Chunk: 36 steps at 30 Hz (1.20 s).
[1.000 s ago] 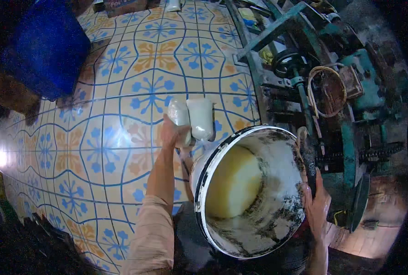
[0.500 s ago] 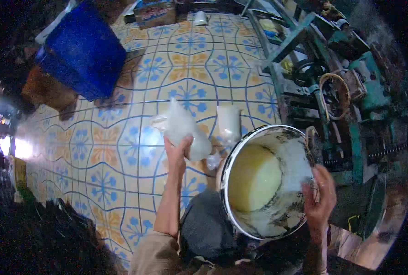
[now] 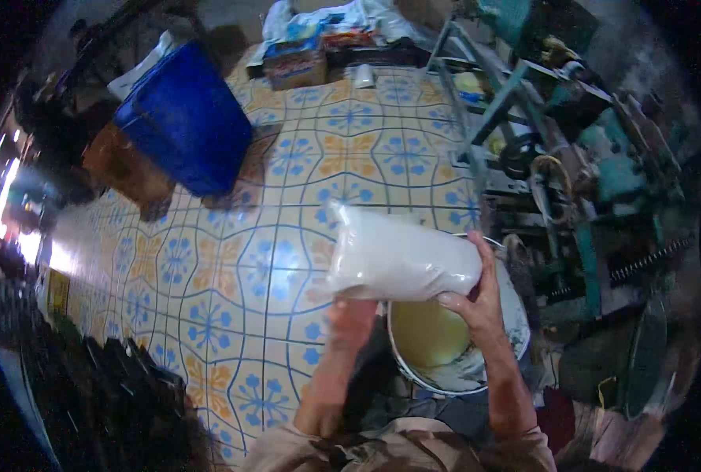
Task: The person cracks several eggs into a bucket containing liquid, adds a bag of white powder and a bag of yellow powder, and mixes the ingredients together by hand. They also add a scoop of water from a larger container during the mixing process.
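Note:
A plump white plastic bag [image 3: 397, 252] lies sideways in the air above a white bucket [image 3: 500, 354] holding pale yellowish contents. My right hand [image 3: 476, 287] grips the bag's right end, with thumb and fingers closed around it. Beneath the bag's left end is my left hand [image 3: 350, 315], touching or nearly touching it; motion blur and the bag hide whether its fingers are closed. The bag covers part of the bucket's opening.
Patterned floor tiles [image 3: 209, 291] surround me. A large blue bin [image 3: 185, 118] stands at upper left beside a brown box [image 3: 122, 165]. Green metal machinery [image 3: 602, 181] fills the right side. A carton [image 3: 291, 67], piled sacks and a small white bag [image 3: 364, 76] sit at the back.
The bag has risen from the floor in my left hand and swung right over the bucket. My right hand has left the bucket's side and taken hold of the bag. The view has shifted.

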Each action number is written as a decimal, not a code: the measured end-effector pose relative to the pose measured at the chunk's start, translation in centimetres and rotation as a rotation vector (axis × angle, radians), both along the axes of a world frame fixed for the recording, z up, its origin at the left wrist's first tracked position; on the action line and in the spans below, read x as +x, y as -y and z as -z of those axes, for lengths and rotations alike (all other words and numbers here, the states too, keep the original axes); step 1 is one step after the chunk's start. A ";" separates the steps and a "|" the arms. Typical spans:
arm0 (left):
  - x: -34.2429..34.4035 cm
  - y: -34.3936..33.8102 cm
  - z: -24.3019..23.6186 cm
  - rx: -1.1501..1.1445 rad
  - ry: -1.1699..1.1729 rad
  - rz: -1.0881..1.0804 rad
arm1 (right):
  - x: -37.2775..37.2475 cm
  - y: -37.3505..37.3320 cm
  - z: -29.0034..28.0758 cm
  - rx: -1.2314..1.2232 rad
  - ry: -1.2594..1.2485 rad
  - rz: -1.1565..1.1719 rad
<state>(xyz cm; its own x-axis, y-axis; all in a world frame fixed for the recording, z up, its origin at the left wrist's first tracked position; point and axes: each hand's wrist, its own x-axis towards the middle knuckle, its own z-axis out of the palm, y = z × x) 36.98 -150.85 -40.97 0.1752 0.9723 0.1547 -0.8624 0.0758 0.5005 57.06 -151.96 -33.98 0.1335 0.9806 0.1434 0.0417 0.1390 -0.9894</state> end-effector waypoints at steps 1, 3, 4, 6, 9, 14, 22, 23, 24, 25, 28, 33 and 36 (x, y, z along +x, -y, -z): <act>-0.8 -0.8 0.6 0.036 0.142 0.148 | 1.3 0.2 0.6 0.000 -0.006 -0.029; -1.9 -1.3 0.8 0.102 0.004 0.222 | 1.7 0.6 -0.1 -0.050 -0.013 0.009; -1.8 -1.7 -0.9 -0.112 -0.263 0.227 | 2.1 0.7 0.0 -0.111 -0.037 0.016; -1.1 -1.7 -4.4 -0.166 -0.584 0.277 | 3.0 1.5 1.2 -0.192 -0.075 0.057; -0.7 -1.7 -2.8 -0.087 -0.649 0.315 | 3.3 2.2 3.4 -0.163 0.031 0.054; 3.6 0.2 -6.4 -0.055 -0.838 0.154 | 3.2 2.3 5.6 0.029 0.407 0.185; 5.5 1.8 -2.7 -0.001 -0.894 -0.064 | 3.7 2.3 6.0 0.061 0.354 0.265; 5.5 2.1 -2.4 0.001 -0.893 -0.064 | 3.7 2.3 6.0 0.054 0.357 0.274; 5.5 2.4 -2.2 -0.004 -0.902 -0.098 | 3.7 2.2 6.3 0.091 0.389 0.262; 5.7 2.5 -2.4 -0.007 -0.909 -0.127 | 3.9 2.3 6.4 0.092 0.391 0.267; 6.1 2.5 -3.6 -0.035 -0.887 -0.101 | 4.3 2.6 6.3 0.062 0.363 0.269; 6.1 2.4 -2.5 -0.052 -0.842 -0.093 | 5.0 2.2 4.9 -0.010 0.230 0.113; 6.9 2.8 -2.7 -0.005 -0.913 -0.163 | 5.6 2.2 6.1 0.059 0.373 0.180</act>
<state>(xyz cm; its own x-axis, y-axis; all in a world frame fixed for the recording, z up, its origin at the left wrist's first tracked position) 43.88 -153.69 -38.25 0.0883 0.9959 0.0196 -0.1347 -0.0076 0.9909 62.65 -154.12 -40.09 0.2303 0.9351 0.2692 0.4243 0.1524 -0.8926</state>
